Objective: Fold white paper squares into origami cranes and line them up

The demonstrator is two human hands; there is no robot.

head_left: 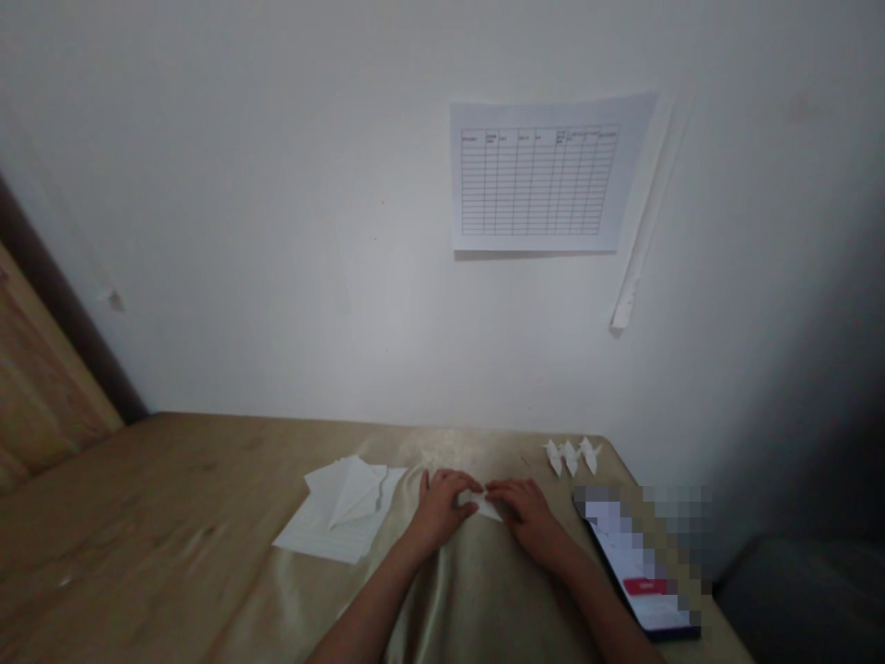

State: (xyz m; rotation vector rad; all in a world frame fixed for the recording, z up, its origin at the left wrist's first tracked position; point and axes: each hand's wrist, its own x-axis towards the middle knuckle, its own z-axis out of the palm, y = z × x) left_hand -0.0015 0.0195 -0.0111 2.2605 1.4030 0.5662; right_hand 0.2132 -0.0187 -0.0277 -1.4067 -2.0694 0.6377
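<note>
A small piece of folded white paper point(488, 508) lies at the middle of the cloth-covered table between my two hands. My left hand point(443, 505) has its thumb and fingers curled around the paper's left side. From the other side, the bent fingers of my right hand point(529, 515) grip its upper right edge. The fingers partly cover the paper, so its exact folds cannot be made out. Left of my hands, a pile of white paper sheets point(311, 530) rests on the cloth, with a loosely folded piece point(356, 491) on top.
Three small folded white paper shapes point(571, 458) stand in a row near the table's back right corner. A phone point(640, 567) with a lit screen lies by the right edge. On the wall behind hangs a printed table sheet point(539, 180). The tan cloth point(172, 535) has wrinkles.
</note>
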